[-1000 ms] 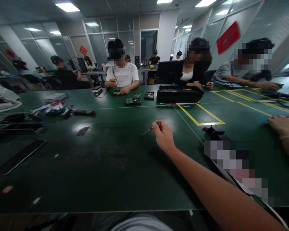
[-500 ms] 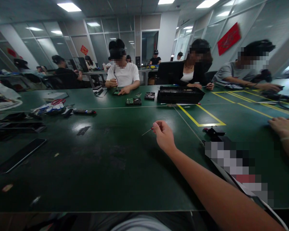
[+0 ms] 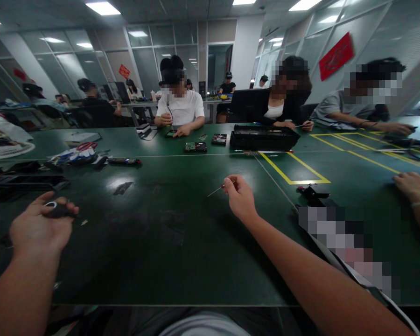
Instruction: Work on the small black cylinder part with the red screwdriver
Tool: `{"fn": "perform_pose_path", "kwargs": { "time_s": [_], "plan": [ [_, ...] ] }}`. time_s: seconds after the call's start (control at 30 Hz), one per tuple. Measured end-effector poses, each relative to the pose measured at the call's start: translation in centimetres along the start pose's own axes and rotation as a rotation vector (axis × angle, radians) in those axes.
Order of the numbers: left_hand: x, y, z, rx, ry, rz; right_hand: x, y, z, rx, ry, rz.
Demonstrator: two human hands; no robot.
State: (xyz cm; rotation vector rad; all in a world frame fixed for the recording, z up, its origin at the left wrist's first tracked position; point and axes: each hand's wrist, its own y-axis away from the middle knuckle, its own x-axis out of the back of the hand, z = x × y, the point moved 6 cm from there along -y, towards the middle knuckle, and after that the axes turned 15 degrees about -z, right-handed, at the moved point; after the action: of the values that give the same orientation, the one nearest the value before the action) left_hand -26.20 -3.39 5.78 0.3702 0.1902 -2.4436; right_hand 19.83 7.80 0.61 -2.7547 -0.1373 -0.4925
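Observation:
Between the thumb and fingers of my right hand (image 3: pixel 241 196) is a slim screwdriver (image 3: pixel 216 191) with a thin metal shaft and some red at its grip. Its tip points left, above the green tabletop. My left hand (image 3: pixel 40 224) is raised over the left side of the table, palm up. Curled fingers hold a small black object with a white ring (image 3: pixel 58 210); I cannot make out its kind. Beyond that hand lie black plastic parts (image 3: pixel 24 179).
Circuit-board drives (image 3: pixel 196 147) and a long black housing (image 3: pixel 264 138) lie across the table. Red-handled scissors (image 3: pixel 87 146) rest on a pile of tools at left. A co-worker's hand (image 3: pixel 415 186) is at the right. Several people sit around.
My left hand has come into view from the lower left with the black object, covering the phone seen before. My right hand and the screwdriver stay nearly still.

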Motion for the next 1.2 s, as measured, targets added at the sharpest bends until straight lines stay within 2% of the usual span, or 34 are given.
{"fn": "perform_pose_path", "kwargs": {
  "time_s": [0.07, 0.13, 0.27, 0.37, 0.5, 0.6, 0.77, 0.93, 1.1, 1.2],
  "plan": [
    [-2.5, 0.0, -1.5, 0.033, 0.069, -0.055, 0.0, 0.0, -0.1, 0.001, -0.003, -0.004],
    [-5.8, 0.6, -2.9, 0.079, 0.113, -0.149, 0.1, 0.0, -0.2, -0.006, -0.006, -0.008],
    [-12.1, 2.5, -5.6, 0.21, 0.141, -0.318, 0.1, 0.1, -0.2, -0.026, -0.009, -0.009],
    [-16.1, 4.1, -7.3, 0.291, 0.158, -0.455, 0.1, 0.1, -0.1, -0.016, -0.015, 0.004],
    [-20.7, 6.3, -9.4, 0.342, 0.129, -0.667, 0.2, 0.0, 0.3, -0.015, -0.039, 0.036],
    [-23.3, 7.8, -11.0, 0.277, 0.039, -0.79, 0.4, 0.0, 0.3, -0.015, -0.042, 0.054],
    [-25.5, 9.8, -13.6, 0.144, -0.135, -0.948, 0.4, -0.1, 0.0, 0.0, -0.05, 0.067],
    [-25.4, 10.7, -14.3, -0.037, -0.393, -1.122, 0.4, 0.3, -0.7, 0.06, -0.026, 0.088],
    [-24.3, 9.5, -15.0, -0.17, -0.617, -1.051, 0.9, 0.8, -2.0, 0.075, 0.051, 0.141],
    [-24.1, 8.9, -15.1, -0.259, -0.672, -1.042, 1.1, 0.9, -2.1, 0.1, -0.006, 0.151]
  ]
}}
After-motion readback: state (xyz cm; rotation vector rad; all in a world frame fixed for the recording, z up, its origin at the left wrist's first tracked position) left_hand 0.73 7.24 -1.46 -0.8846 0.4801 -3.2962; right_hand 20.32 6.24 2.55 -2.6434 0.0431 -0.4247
